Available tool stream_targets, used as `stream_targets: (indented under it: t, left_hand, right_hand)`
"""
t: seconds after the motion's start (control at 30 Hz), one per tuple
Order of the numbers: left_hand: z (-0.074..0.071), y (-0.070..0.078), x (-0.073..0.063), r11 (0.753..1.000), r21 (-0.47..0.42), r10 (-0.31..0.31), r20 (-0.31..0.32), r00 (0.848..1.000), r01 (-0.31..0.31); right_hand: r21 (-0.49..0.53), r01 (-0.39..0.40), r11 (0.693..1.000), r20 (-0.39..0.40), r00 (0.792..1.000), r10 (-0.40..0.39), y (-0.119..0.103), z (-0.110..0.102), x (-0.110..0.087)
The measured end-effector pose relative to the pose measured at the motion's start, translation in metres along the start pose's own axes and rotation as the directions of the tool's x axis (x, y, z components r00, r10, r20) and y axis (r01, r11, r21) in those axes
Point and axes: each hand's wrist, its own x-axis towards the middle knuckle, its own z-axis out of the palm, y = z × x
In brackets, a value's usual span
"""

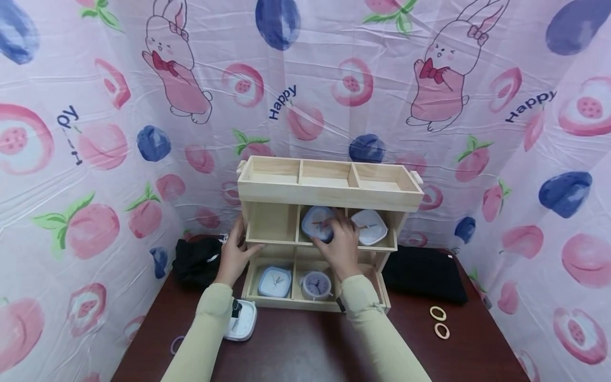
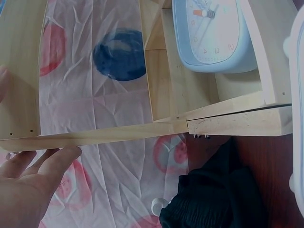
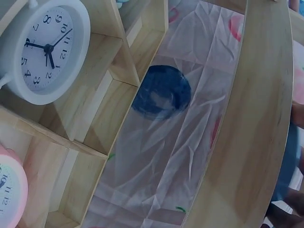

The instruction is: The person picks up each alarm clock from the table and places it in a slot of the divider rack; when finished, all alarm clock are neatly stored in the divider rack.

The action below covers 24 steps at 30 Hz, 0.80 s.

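Note:
A three-tier wooden rack (image 1: 329,197) stands on the table. My left hand (image 1: 234,254) holds its left side at the middle tier, thumb at the front edge and fingers along the side panel (image 2: 95,137). My right hand (image 1: 340,241) grips a blue square clock (image 1: 315,223) in the middle tier's centre compartment. A white square clock (image 1: 369,227) sits in the compartment to its right. In the bottom tier are a light-blue square clock (image 1: 275,281) and a round white clock (image 1: 316,285). A pink clock (image 3: 9,190) beside the round one is hidden in the head view by my right forearm.
A white rounded-square object (image 1: 242,321) lies on the table by my left forearm. Black cloth (image 1: 195,262) is left of the rack, a flat black item (image 1: 425,273) right. Yellow (image 1: 437,313) and peach (image 1: 442,331) rings lie at right, a purple ring (image 1: 176,345) at left.

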Motion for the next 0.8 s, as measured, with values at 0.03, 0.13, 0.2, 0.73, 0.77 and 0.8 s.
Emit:
stream_targets:
  t: [0.03, 0.13, 0.2, 0.73, 0.77, 0.8]
  left_hand:
    - [0.000, 0.000, 0.000, 1.000, -0.002, -0.001, 0.000, 1.000, 0.001]
    - [-0.001, 0.000, 0.001, 1.000, -0.006, -0.003, 0.003, 1.000, 0.003]
    - [-0.001, -0.001, 0.001, 1.000, -0.005, -0.004, 0.007, 1.000, 0.004]
    - [-0.007, 0.000, 0.004, 0.999, -0.006, 0.034, 0.015, 0.999, -0.034]
    - [-0.007, 0.001, 0.004, 0.999, -0.006, 0.033, 0.017, 0.999, -0.033]
    - [-0.008, 0.001, 0.004, 1.000, -0.001, 0.030, 0.021, 0.999, -0.029]
  right_hand:
    - [0.002, -0.005, 1.000, 0.009, 1.000, 0.005, 0.000, 0.000, 0.000]
    - [-0.006, -0.004, 1.000, 0.020, 1.000, 0.004, -0.001, 0.000, 0.000]
    - [-0.012, 0.008, 1.000, 0.015, 1.000, -0.008, -0.001, 0.000, -0.001]
    - [0.146, 0.223, 0.964, -0.144, 0.969, -0.203, -0.038, 0.029, -0.087]
    - [0.141, 0.231, 0.963, -0.123, 0.969, -0.215, -0.040, 0.035, -0.097]
    - [0.141, 0.234, 0.962, -0.094, 0.971, -0.222, -0.043, 0.040, -0.107]
